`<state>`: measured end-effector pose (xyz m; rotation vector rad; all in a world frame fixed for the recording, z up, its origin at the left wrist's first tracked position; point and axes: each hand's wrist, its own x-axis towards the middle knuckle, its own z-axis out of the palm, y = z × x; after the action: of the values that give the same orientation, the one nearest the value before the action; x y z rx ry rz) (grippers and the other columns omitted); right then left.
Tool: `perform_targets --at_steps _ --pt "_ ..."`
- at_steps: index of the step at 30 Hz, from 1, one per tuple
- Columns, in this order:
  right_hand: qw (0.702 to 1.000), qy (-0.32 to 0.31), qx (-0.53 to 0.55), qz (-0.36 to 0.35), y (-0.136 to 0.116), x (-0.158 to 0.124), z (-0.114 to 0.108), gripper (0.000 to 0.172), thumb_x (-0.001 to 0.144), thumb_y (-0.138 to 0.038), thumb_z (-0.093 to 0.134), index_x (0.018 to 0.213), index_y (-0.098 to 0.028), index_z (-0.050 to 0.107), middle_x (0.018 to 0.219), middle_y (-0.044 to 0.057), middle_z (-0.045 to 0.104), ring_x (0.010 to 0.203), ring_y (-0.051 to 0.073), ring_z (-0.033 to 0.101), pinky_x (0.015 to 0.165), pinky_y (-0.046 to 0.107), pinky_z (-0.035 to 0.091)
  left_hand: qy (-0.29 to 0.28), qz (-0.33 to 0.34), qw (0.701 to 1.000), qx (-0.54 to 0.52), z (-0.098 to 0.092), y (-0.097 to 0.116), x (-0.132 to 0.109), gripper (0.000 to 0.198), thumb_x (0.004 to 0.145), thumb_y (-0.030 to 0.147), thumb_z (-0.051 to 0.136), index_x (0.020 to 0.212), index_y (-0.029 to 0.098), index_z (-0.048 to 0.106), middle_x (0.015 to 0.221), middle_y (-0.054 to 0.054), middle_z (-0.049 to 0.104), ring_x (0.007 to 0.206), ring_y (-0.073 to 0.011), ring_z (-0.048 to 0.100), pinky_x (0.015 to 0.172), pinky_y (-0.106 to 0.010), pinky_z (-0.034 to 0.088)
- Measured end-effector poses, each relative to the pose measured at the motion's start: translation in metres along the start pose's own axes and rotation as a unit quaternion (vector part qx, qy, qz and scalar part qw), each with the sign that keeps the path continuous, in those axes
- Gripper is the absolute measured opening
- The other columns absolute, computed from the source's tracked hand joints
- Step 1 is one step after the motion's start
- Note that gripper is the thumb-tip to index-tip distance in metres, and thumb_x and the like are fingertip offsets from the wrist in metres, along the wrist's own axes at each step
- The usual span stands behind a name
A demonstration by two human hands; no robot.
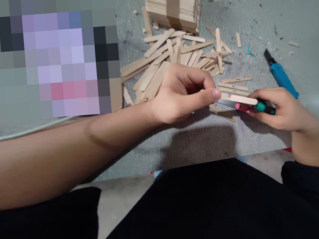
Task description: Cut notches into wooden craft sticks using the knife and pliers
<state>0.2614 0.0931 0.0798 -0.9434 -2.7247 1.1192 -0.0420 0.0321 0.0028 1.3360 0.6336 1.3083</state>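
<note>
My left hand [186,93] is closed, pinching a wooden craft stick [243,99] between thumb and fingertips. The stick points right, and a pale notch-like mark shows near my thumb. In my right hand [288,109] is a knife with a thin grey blade [228,103] and pink, teal and black parts. Its blade points left, just below the stick; I cannot tell whether they touch. Several short sticks [234,87] lie on the table behind, and another stick [224,113] lies under the blade.
A loose pile of craft sticks [156,73] spreads beyond my left hand, with a banded stack [160,3] behind it. Sticks joined in a cross [219,52] stand near the pile. A blue utility knife [283,78] lies at right. Scraps dot the table [310,67]. The upper left is blurred out.
</note>
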Motion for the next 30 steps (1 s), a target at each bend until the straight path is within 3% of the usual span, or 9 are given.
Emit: perform_targets --at_steps 3,7,14,20,26,30 --pt "0.997 -0.050 0.050 0.022 -0.006 -0.002 -0.004 0.012 0.108 -0.037 0.077 0.118 -0.030 0.079 0.102 0.002 0.087 0.086 0.023 0.080 0.076 0.040 0.058 -0.003 -0.001 1.000 -0.020 -0.001 -0.002 -0.001 0.042 0.098 0.042 0.096 0.071 0.020 0.073 0.055 0.000 0.057 0.048 -0.0100 0.047 0.043 -0.027 0.032" --pt "0.993 -0.086 0.077 0.030 -0.007 -0.002 -0.005 0.018 0.108 -0.041 0.078 0.119 -0.028 0.081 0.103 0.004 0.087 0.086 0.024 0.081 0.075 0.040 0.060 -0.045 -0.008 0.998 -0.051 0.000 0.001 0.001 0.037 0.096 0.033 0.098 0.070 0.019 0.075 0.056 0.000 0.061 0.049 -0.0104 0.053 0.046 -0.027 0.038" --pt "0.994 -0.078 0.081 -0.006 -0.008 0.000 -0.003 0.021 0.106 -0.040 0.081 0.121 -0.025 0.082 0.099 0.003 0.086 0.078 0.022 0.077 0.071 0.037 0.061 -0.068 -0.070 0.994 -0.055 0.000 0.011 0.001 0.040 0.094 0.038 0.100 0.069 0.019 0.075 0.058 -0.002 0.065 0.050 -0.0119 0.056 0.049 -0.029 0.041" --pt "0.994 -0.074 0.074 -0.001 -0.009 -0.001 -0.002 0.022 0.107 -0.041 0.082 0.122 -0.026 0.083 0.104 0.005 0.088 0.084 0.024 0.080 0.074 0.039 0.065 -0.073 -0.101 0.991 -0.058 0.001 0.015 0.001 0.045 0.091 0.043 0.103 0.067 0.019 0.073 0.056 0.000 0.062 0.050 -0.0113 0.052 0.049 -0.031 0.038" --pt "0.990 -0.070 0.119 0.039 -0.010 0.000 -0.003 0.023 0.104 -0.045 0.084 0.118 -0.027 0.083 0.103 0.003 0.088 0.087 0.023 0.081 0.077 0.038 0.064 -0.035 -0.069 0.986 -0.148 0.007 0.010 0.000 0.045 0.098 0.046 0.097 0.068 0.020 0.075 0.061 -0.002 0.063 0.055 -0.0132 0.055 0.053 -0.033 0.043" --pt "0.974 -0.082 0.189 0.092 -0.007 -0.001 0.000 0.026 0.107 -0.052 0.082 0.111 -0.026 0.084 0.097 0.002 0.085 0.085 0.021 0.078 0.075 0.034 0.062 0.007 -0.076 0.977 -0.197 0.010 0.005 0.000 0.047 0.095 0.050 0.098 0.069 0.019 0.074 0.084 -0.008 0.073 0.070 -0.0176 0.068 0.059 -0.033 0.055"
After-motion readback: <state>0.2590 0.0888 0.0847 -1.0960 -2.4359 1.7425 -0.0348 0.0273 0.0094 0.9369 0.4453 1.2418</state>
